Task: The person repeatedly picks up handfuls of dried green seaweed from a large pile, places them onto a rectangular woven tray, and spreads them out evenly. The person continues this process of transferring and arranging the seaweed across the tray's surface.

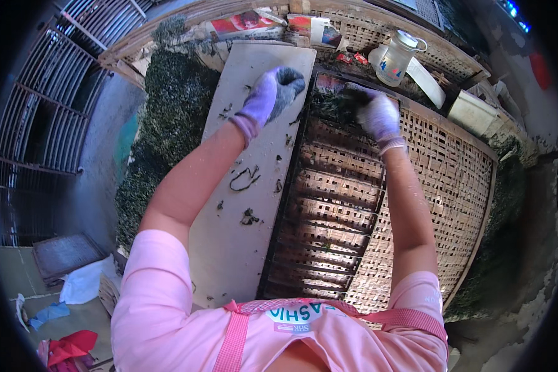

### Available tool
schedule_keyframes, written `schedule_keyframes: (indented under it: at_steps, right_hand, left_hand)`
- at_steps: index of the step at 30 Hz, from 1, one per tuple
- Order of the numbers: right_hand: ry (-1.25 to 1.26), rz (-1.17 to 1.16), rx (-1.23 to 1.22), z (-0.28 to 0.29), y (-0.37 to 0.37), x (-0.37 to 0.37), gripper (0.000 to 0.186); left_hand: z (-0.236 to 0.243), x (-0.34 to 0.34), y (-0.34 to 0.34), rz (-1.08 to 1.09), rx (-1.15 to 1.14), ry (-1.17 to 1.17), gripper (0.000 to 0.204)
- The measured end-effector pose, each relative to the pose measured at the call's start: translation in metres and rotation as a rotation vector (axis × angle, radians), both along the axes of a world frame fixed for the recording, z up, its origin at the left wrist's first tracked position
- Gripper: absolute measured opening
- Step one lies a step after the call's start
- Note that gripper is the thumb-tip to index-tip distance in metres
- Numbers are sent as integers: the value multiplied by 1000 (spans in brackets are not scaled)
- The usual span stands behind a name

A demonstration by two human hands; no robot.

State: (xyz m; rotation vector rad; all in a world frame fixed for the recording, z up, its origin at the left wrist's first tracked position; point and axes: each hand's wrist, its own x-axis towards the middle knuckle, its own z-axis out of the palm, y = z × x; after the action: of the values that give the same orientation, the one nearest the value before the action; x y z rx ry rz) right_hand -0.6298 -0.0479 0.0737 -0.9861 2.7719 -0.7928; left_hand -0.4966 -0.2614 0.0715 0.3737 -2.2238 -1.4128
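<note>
My left hand (pixel 274 93), in a purple-and-grey glove, is curled closed above the pale board (pixel 235 198), which has dark green scraps on it; what it holds, if anything, is hidden. My right hand (pixel 378 118), in a pale purple glove, is at a dark green leafy clump (pixel 328 102) at the top of a dark slatted frame (pixel 316 242); its fingertips are blurred and hidden there. The frame lies over woven bamboo mats (pixel 446 204), right of the board.
A lidded plastic bottle (pixel 394 62) stands at the back right near a white trough-like piece (pixel 471 111). Piled green material (pixel 161 118) flanks the board. Metal racks (pixel 49 105) stand far left; cloths (pixel 80 285) lie at lower left.
</note>
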Motion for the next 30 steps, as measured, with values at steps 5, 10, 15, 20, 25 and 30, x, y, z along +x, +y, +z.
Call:
schedule_keyframes:
  at_steps: [5,10,15,20,25,30]
  right_hand:
    - [-16,-3,-135,35,6,30,29]
    - [211,147,152,-7,-77,72,40]
    - [76,177,-48,-9,-77,47,20]
    - [126,1,-14,-22,20,-9,32]
    - [257,226,-191,-35,33,12,49]
    - [840,449,485,-37,93,-19,77]
  left_hand:
    - [-101,-6,-40,221,511,288,25]
    - [-98,-2,-4,528,324,484,30]
    - [-124,4,-25,536,8,368,31]
    - [-58,9,40,310,-605,199,34]
    - [-71,-17,51,298,-815,-133,33]
    - [-76,-21,48,-13,-863,-114,36]
